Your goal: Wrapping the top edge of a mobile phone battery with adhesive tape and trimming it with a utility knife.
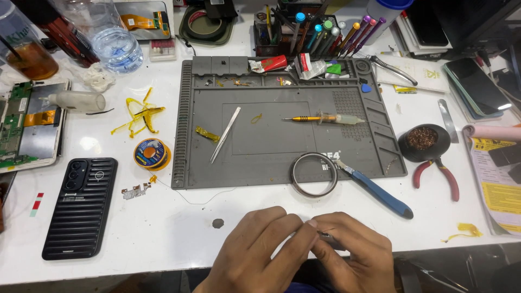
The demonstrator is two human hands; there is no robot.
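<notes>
At the near edge of the white tabletop point(163, 228), at about 6 o'clock, the left hand point(255, 247) and right hand point(355, 252) meet, fingers curled narrow around a small dark part point(329, 237). It is mostly hidden between the fingertips, so what it is cannot be told. Work this fine seems best done with both wrists braced on the tabletop and the part kept low over it, so it cannot drop far.

At 10 o'clock a clear cup point(24, 49) holds amber liquid, and beside it a plastic bottle point(116, 40) holds water. At 12 o'clock a black holder point(282, 40) stands packed with coloured-handled tools. At 3 o'clock a round black pot point(424, 142) holds coppery wool. The grey work mat point(271, 157), at centre, carries tweezers point(225, 134) and a yellow screwdriver point(304, 118).
</notes>
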